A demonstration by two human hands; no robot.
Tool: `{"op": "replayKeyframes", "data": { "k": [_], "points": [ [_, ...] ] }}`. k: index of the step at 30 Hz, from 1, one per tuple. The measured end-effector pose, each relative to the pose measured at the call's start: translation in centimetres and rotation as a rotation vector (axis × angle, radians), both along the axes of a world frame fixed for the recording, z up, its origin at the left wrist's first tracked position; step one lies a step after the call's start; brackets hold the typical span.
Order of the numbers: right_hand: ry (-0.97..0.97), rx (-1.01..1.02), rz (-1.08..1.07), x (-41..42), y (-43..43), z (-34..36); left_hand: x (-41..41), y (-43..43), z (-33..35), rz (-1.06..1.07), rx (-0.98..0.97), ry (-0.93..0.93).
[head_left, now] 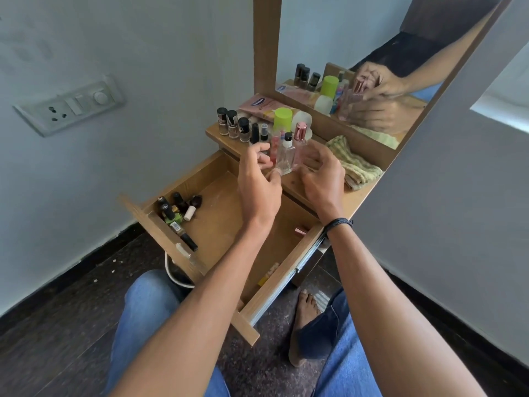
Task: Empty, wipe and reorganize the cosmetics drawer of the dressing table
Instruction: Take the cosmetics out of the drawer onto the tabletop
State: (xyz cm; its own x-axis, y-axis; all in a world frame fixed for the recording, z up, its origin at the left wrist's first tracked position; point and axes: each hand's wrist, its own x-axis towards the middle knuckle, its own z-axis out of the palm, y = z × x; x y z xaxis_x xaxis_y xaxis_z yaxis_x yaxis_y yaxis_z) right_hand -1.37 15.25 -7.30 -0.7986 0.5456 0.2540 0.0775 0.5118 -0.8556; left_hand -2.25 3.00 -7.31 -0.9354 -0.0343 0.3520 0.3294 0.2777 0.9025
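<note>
The wooden drawer (217, 224) stands open with glossy nail polishes (177, 213) heaped in its left corner; set each piece upright and close-packed on the smooth tabletop (294, 183). The left hand (259, 187) pinches a clear square glass bottle (286, 159), while the right hand (323, 176) curls loosely beside the rose-capped bottle (300, 138), grip unclear

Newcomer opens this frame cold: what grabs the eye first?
Both hands meet above the shelf: the left hand pinches a clear black-capped bottle, and the right hand curls beside a pink-capped bottle. Below them the drawer stands pulled out, with nail polish bottles piled in its left corner. The mirror repeats the hands.
</note>
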Motion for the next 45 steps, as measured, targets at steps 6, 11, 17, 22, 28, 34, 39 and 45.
{"op": "replayKeyframes", "data": {
  "k": [6, 11, 17, 22, 28, 34, 39, 45],
  "points": [
    [0.222, 0.028, -0.14, 3.9, -1.7, -0.7, 2.6, -7.7, -0.9, -0.077, -0.166, -0.155],
    [-0.006, 0.253, 0.204, 7.7, -3.9, -2.7, 5.0, -12.0, -2.3, -0.204, -0.485, -0.219],
    [-0.759, 0.63, 0.552, 6.6, -4.6, -2.3, 6.3, -13.6, -3.1, -0.16, -1.089, -0.26],
    [-0.984, 0.832, 0.66, 6.4, -7.1, -2.5, 6.8, -12.5, -3.4, -0.211, -1.266, -0.307],
    [-1.072, 0.83, 0.815, 6.4, -9.5, -3.0, 6.9, -11.3, -2.8, -0.336, -1.458, -0.445],
    [-1.005, 0.664, 0.88, 6.5, -9.4, -2.3, 6.5, -10.7, -3.0, -0.414, -1.528, -0.473],
    [-0.839, 0.45, 0.75, 7.1, -7.5, -2.2, 6.3, -10.7, -3.1, -0.428, -1.52, -0.467],
    [-0.414, -0.044, 0.493, 8.2, -4.4, -1.0, 6.4, -9.9, -3.4, -0.489, -1.587, -0.491]
  ]
}}
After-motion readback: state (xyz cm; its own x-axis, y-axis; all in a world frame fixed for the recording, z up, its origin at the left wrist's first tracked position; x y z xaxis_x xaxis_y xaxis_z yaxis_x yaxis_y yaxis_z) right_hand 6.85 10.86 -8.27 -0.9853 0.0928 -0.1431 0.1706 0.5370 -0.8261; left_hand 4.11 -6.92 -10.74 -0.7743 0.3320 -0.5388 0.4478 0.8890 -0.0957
